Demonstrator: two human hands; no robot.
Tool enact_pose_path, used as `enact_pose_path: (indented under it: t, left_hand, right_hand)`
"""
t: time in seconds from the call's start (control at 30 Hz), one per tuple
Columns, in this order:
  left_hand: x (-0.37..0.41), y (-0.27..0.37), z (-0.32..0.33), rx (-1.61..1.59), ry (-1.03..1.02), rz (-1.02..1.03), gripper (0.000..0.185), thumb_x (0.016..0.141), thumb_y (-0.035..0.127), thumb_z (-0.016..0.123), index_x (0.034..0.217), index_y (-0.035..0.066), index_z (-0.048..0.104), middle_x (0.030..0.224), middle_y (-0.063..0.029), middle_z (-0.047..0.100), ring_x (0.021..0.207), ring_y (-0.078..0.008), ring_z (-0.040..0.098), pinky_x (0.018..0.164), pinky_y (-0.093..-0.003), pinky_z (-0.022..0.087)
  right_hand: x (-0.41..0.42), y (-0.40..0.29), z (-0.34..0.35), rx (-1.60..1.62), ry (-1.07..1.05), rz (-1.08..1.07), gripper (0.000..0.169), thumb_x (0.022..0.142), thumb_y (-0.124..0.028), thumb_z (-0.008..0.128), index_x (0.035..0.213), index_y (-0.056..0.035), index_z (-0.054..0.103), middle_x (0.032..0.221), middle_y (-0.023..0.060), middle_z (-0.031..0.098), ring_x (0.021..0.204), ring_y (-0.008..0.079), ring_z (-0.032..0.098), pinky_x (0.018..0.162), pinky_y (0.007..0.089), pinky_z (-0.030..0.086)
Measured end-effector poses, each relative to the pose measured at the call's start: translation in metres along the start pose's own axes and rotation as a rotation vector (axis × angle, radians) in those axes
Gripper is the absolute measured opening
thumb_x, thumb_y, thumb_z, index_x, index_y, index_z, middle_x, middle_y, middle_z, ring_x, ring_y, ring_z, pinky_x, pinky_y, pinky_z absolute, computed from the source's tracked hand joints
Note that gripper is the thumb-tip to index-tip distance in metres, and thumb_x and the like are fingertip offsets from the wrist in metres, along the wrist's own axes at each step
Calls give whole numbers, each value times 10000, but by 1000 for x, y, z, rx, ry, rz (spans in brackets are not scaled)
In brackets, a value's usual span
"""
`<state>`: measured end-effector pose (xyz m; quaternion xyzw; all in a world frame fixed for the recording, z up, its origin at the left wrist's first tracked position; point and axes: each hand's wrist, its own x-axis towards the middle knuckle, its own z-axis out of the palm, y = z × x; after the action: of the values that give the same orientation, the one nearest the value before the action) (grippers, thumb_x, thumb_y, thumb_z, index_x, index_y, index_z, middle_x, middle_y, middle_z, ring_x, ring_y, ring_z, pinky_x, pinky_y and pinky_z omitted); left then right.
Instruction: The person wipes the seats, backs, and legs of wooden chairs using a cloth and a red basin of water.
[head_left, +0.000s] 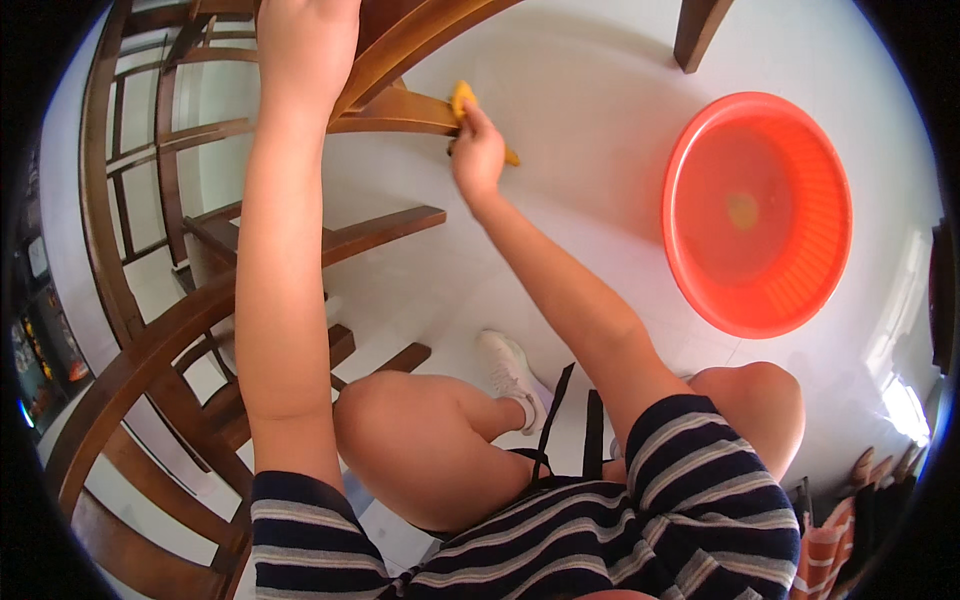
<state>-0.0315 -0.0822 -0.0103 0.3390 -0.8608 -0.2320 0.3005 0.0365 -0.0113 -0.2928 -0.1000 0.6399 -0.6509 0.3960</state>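
My right hand (478, 154) grips a yellow cloth (463, 97) against the end of a wooden chair leg (412, 111); part of the cloth shows on the hand's far side. My left hand (309, 37) reaches to the top edge of the view beside the curved wooden part of the chair (420, 45). Its fingers are cut off by the picture's edge, so what they touch cannot be told. An orange-red plastic basin (814, 255) with water stands on the floor to the right, and a pale yellowish thing (742, 211) shows in it.
Several dark wooden chairs (112, 382) crowd the left side, their legs (390, 225) reaching toward the middle. Another wooden leg (697, 34) stands at the top right. The floor (600, 195) is pale and glossy. Shoes and a striped orange cloth (825, 551) lie at the lower right.
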Motion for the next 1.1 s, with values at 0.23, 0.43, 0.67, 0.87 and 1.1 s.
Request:
enact_pose_path:
  t: [0.23, 0.43, 0.67, 0.87, 1.1]
  left_hand:
    - [4, -4, -6, 96, -1, 17, 559, 1100, 509, 468, 1378, 43, 606, 1389, -87, 586, 1360, -204, 496, 1157, -323, 324]
    - [13, 4, 10, 90, -46, 62, 578, 1093, 523, 476, 1389, 42, 596, 1411, -102, 582, 1360, -219, 499, 1158, -327, 328]
    - [2, 11, 3, 134, -94, 49, 563, 1094, 504, 488, 1394, 39, 593, 1408, -101, 589, 1349, -218, 511, 1151, -327, 342]
    - [4, 11, 2, 235, -32, -3, 518, 1101, 474, 489, 1376, 54, 614, 1370, -95, 617, 1310, -212, 540, 1120, -328, 375]
    - [4, 5, 0, 125, 19, 44, 562, 1095, 515, 464, 1379, 52, 609, 1387, -94, 604, 1319, -218, 532, 1130, -335, 367]
  right_hand:
    - [-55, -101, 0, 243, -138, -538, 423, 942, 83, 516, 1324, -31, 658, 1372, 169, 659, 1293, 336, 602, 1108, 378, 453]
    - [10, 26, -31, 64, -14, -144, 358, 1035, -48, 540, 1375, -86, 647, 1251, 134, 722, 920, 201, 669, 864, 313, 536]
    - [11, 3, -26, -75, -45, 51, 321, 1019, -65, 530, 1305, -53, 676, 1285, 161, 709, 1184, 327, 671, 1020, 380, 509]
    - [-50, -118, -1, 112, -62, -419, 349, 945, 20, 540, 1259, -11, 692, 1291, 196, 691, 1217, 348, 655, 1028, 413, 516]
    - [-77, -164, -13, -120, 10, -461, 359, 920, 78, 549, 1248, 25, 683, 1152, 245, 719, 1127, 395, 680, 936, 431, 567]
